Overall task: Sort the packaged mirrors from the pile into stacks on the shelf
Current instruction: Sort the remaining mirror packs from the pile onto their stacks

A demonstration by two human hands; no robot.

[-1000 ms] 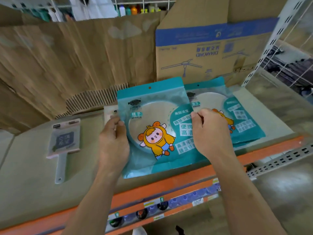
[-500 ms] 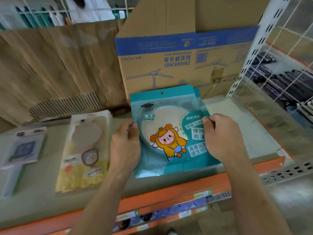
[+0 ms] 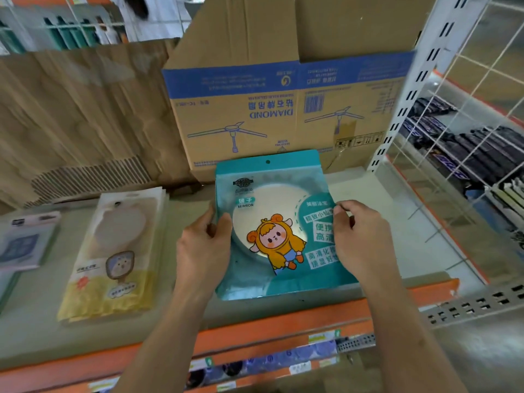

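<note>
Both forearms reach forward and slightly inward over the orange beam of the shelf. The left hand grips the left edge of the teal pack: its thumb lies across the front and its fingers curl round the edge, their tips hidden behind it. The pack sits between the two hands, front up and hang-hole end away from the person, its near edge just short of the beam. Whether it already rests flat on the shelf cannot be told. The right hand pinches the pack's right edge between thumb and bent forefinger, with the other fingers curled under the palm. Its knuckles are up and its wrist runs straight into the forearm.

Just left of the left hand lies the yellow stack, and well beyond it the grey pack. The box stands behind the teal pack, past both hands. The wire grid rises to the right of the right hand.

A second ago the grey pack lay alone to the left of the left hand, and the yellow stack was hidden behind that hand. A second teal pack then showed beyond the right hand. Half a second ago only its right edge showed, and now the held pack covers it. Both hands keep the same grips, now nearer the box and further right along the shelf.
</note>
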